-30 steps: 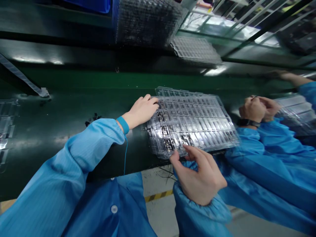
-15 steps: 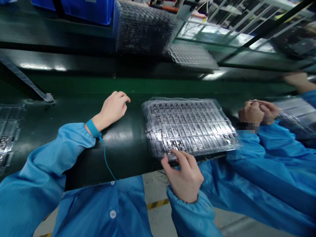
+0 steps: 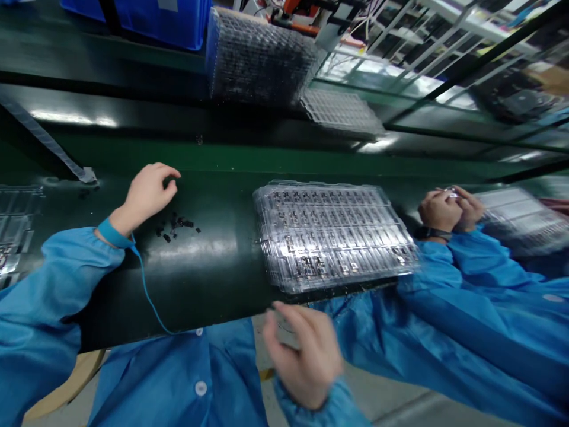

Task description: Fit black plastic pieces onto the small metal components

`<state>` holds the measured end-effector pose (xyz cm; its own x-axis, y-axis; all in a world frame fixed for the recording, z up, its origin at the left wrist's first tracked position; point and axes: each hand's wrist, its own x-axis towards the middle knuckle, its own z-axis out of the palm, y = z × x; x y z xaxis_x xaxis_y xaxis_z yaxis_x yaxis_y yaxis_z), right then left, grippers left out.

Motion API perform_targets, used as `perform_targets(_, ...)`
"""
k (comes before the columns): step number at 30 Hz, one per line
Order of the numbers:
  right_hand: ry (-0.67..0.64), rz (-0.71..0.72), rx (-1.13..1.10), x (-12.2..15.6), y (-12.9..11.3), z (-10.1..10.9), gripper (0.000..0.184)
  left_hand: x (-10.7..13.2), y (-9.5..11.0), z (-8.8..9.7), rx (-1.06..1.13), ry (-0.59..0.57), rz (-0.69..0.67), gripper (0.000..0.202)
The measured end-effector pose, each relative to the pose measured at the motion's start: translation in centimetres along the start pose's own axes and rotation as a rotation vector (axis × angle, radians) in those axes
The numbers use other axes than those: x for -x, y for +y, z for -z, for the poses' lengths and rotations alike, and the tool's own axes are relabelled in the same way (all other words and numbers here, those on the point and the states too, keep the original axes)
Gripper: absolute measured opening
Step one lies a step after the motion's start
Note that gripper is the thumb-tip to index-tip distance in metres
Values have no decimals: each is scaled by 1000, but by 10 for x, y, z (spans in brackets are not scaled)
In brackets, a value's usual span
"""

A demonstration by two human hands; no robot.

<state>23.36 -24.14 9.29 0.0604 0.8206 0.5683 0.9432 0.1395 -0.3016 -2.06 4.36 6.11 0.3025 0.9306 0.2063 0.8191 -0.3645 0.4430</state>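
Bending inward, the fingers of your left hand point(image 3: 149, 193) leave a gap to the thumb, and nothing can be seen between them. This hand is over the dark green surface point(image 3: 217, 284); whether it touches it, one cannot tell. Just beside it, toward the front and right, the small black parts point(image 3: 178, 225) lie scattered in a loose group. Around your left wrist there is a teal strap point(image 3: 114, 233), and its thin blue cord point(image 3: 146, 290) runs down toward the front edge.

Your right hand point(image 3: 306, 350) is blurred. It is in front of the surface's edge, near the front left corner of the clear trays point(image 3: 333, 234) but apart from them. Its thumb and forefinger are spread, with a gap between the tips.

The clear trays lie flat in a stack on the surface, to the right of the small black parts. Small components point(image 3: 311, 265) sit in many pockets; because of the shine, the content of several others is hard to tell.

On your right, a co-worker's hands point(image 3: 444, 212) are close together around a small shiny thing point(image 3: 452, 191). Behind, a tall stack of trays point(image 3: 262, 62) stands to the right of a blue bin point(image 3: 146, 22).
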Motion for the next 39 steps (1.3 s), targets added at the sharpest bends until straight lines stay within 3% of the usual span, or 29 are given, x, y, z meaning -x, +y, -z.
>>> perform_targets(2,-186,-15,-181,7,-24,-19,20,3,-22,4,14,35,79,24)
perform_targets(4,-292,-64,-259,9,-44,-43,16,5,-44,4,37,79,141,23)
perform_targets(8,-333,-98,-309,-20,-66,-90,17,9,-77,-6,116,187,254,26)
perform_targets(12,-268,-141,-286,-106,-73,-145,20,8,-91,-19,172,244,242,29)
perform_targets(18,-413,-267,1,-252,-58,-257,27,8,-94,-27,113,207,152,22)
perform_targets(23,-565,-208,195,-299,-47,-318,25,9,-96,-32,103,199,135,21)
perform_targets(26,-581,-181,212,-305,-47,-329,26,8,-94,-32,129,191,134,19)
perform_targets(28,-530,-132,164,-304,-52,-324,28,6,-92,-28,243,217,167,16)
perform_targets(30,-464,-35,42,-297,-62,-309,27,3,-87,-22,515,221,260,22)
perform_targets(34,-475,235,-157,-265,-92,-270,23,-4,-71,-7,1247,73,462,50)
perform_targets(36,-502,330,-153,-248,-106,-254,22,-5,-63,-2,1419,78,480,46)
perform_targets(39,-503,383,-166,-231,-112,-234,22,-2,-52,1,1473,164,497,30)
